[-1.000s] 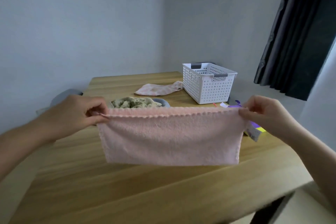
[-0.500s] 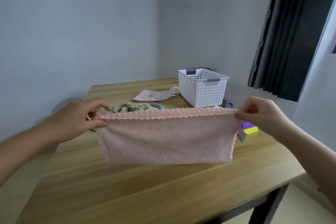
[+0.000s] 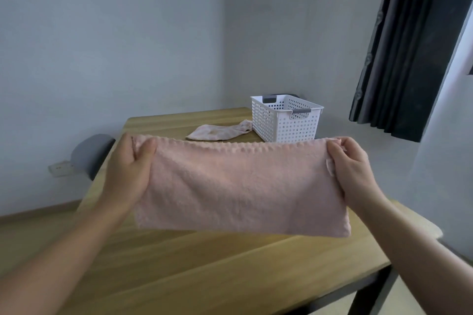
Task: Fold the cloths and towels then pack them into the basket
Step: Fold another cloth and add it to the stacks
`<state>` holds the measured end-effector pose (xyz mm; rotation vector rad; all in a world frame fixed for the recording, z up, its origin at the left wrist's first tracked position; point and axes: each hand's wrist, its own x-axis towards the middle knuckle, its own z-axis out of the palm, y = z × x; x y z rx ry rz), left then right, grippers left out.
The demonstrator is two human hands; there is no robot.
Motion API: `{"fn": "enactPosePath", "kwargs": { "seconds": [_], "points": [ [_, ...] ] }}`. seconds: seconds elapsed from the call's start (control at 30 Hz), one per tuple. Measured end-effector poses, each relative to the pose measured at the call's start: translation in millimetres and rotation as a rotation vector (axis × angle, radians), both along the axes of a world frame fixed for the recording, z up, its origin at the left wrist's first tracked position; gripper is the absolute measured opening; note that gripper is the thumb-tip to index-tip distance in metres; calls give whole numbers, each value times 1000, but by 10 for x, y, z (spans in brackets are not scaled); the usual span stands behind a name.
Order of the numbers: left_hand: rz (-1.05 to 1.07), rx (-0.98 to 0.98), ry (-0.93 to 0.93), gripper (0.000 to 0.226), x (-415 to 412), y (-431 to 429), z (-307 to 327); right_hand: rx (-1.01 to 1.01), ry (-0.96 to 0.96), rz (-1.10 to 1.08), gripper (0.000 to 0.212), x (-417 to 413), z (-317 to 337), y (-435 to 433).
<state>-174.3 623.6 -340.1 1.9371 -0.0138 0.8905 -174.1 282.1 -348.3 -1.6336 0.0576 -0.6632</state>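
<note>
Two hands hold one pale pink fleecy rectangular towel stretched out in the air above the table, its flat face turned toward my camera. Its long axis runs from 9 o'clock to 3 o'clock, nearly level, and its scalloped hem points up toward 12 o'clock. The lower edge hangs free, clear of the wood.

At the 9 o'clock end the left hand pinches the upper corner, with the thumb pressed on the front; I cannot see the fingers behind the cloth. At the 3 o'clock end the right hand has its fingers curled together round the short edge, bunching a little fabric.

Beyond the towel, at 1 o'clock, a white perforated plastic basket with grey handles stands near the far edge of the light wooden table with a dark metal frame. Just beside the basket, at 12 o'clock, lies a crumpled pale pink patterned cloth, its end touching the basket wall or nearly so.

Off the table at 9 o'clock I see a grey rounded chair back and a white wall socket. Pale grey walls meet in a corner at 12 o'clock, and a dark pleated curtain hangs at 2 o'clock.
</note>
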Motion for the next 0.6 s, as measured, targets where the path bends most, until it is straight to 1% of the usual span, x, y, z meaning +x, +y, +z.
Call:
{"fn": "enactPosePath", "kwargs": {
  "seconds": [0.03, 0.1, 0.2, 0.27, 0.37, 0.43, 0.5, 0.57, 0.6],
  "points": [
    [34, 25, -29, 26, -21, -22, -27, -52, -31, -76, 16, 16, -39, 6],
    [50, 48, -35, 27, -51, 2, -95, -112, -52, -140, 15, -6, -120, -29],
    [30, 76, 55, 31, -167, 17, -234, -170, 14, -147, 13, -91, -296, -77],
    [29, 61, 141, 33, -274, -19, -347, -166, 67, -130, 14, -160, -432, -48],
    [32, 25, 239, 30, -445, -20, -462, -170, 139, -101, 16, -315, -564, -40],
    [7, -1, 321, 26, -508, 57, -490, -162, 220, -49, 17, -384, -585, -80],
    [-38, -44, 422, 25, -474, 128, -539, -155, 348, 25, 16, -378, -599, -104],
    [-32, -36, 530, 22, -320, 142, -661, -255, 465, 44, 17, -250, -692, -93],
    [-3, 21, 582, 22, -212, 129, -756, -357, 510, 18, 17, -165, -770, -76]
  ]
}}
